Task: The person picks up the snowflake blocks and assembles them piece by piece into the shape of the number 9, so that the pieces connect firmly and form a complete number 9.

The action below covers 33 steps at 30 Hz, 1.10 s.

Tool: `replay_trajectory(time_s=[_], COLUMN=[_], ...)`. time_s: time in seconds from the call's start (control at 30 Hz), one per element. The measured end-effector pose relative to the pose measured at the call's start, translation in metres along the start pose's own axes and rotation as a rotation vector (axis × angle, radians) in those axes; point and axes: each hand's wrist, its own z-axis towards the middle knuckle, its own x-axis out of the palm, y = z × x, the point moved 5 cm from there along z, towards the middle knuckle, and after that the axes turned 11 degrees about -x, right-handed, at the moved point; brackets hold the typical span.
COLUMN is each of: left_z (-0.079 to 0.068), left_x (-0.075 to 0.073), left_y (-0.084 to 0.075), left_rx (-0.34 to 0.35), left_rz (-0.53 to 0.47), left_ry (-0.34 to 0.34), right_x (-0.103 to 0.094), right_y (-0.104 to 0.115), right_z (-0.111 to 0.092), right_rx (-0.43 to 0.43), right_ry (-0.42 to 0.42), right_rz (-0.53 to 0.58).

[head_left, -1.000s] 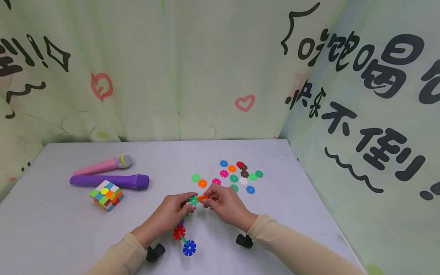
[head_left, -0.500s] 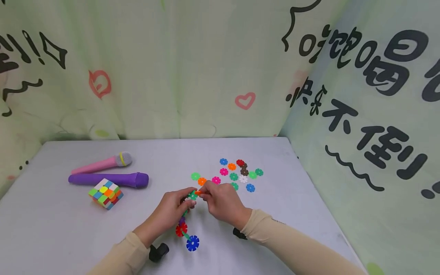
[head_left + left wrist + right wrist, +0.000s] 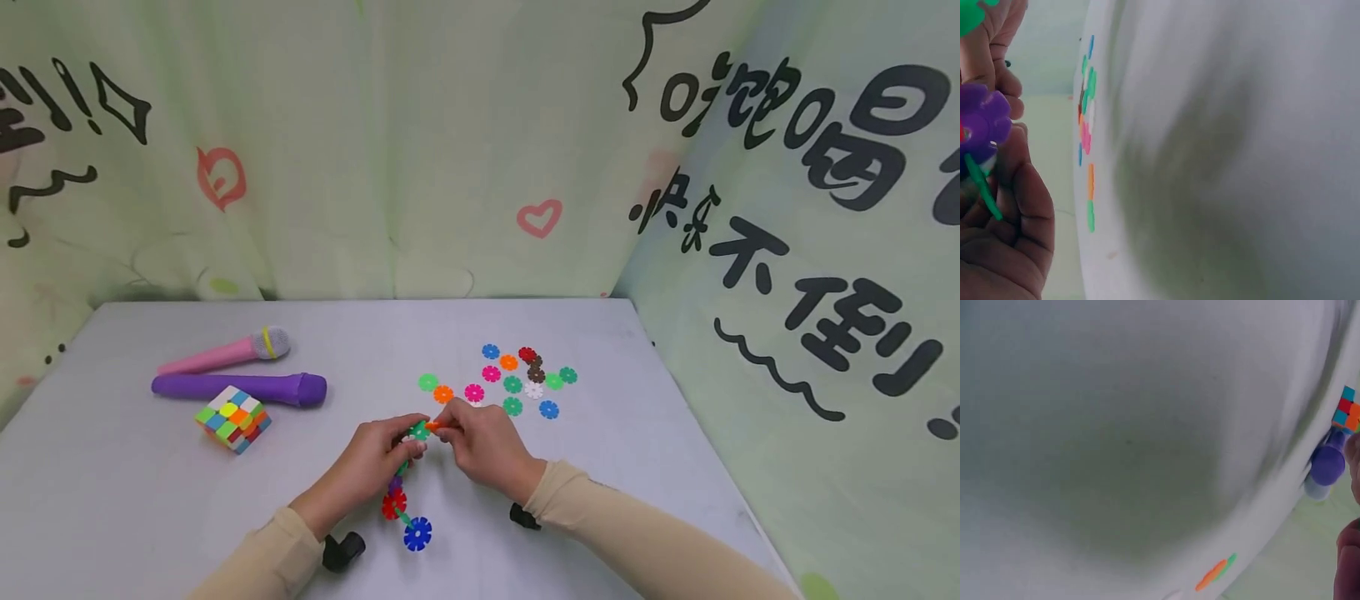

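My left hand (image 3: 371, 458) pinches a green notched disc (image 3: 419, 431) at the end of a chain of interlocked snowflake discs. Below that hand the chain hangs down through a purple disc (image 3: 985, 122) and a red disc (image 3: 393, 504) to a blue disc (image 3: 417, 534). In my right hand (image 3: 491, 446), thumb and fingertips pinch an orange disc (image 3: 433, 426), seen edge-on, right at the green disc's rim. Part of the chain is hidden behind the left fingers.
Several loose discs, among them a pink disc (image 3: 474, 392) and a white disc (image 3: 533, 390), lie beyond my hands. At left are a pink microphone (image 3: 225, 356), a purple microphone (image 3: 247, 389) and a puzzle cube (image 3: 234, 419) on the white table (image 3: 112, 500).
My right hand has moved slightly left, bringing the orange disc against the green disc's edge and turning it edge-on. The left hand keeps its hold, and the hanging chain has swayed a little.
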Motion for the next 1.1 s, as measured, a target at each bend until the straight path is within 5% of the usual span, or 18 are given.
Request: replay_trajectory(time_s=[0.47, 1.1], left_z=[-0.0013, -0.0022], left_x=[-0.0029, 0.0022], left_y=[0.0054, -0.0042], left_rx=[0.009, 0.049], left_rz=[0.026, 0.081], left_ry=[0.009, 0.021], right_x=[-0.0052, -0.0082], right_y=[-0.0053, -0.0063], right_z=[-0.0031, -0.0083], right_rx=[0.014, 0.031], right_ry=[0.124, -0.001], right_rz=[0.048, 0.033])
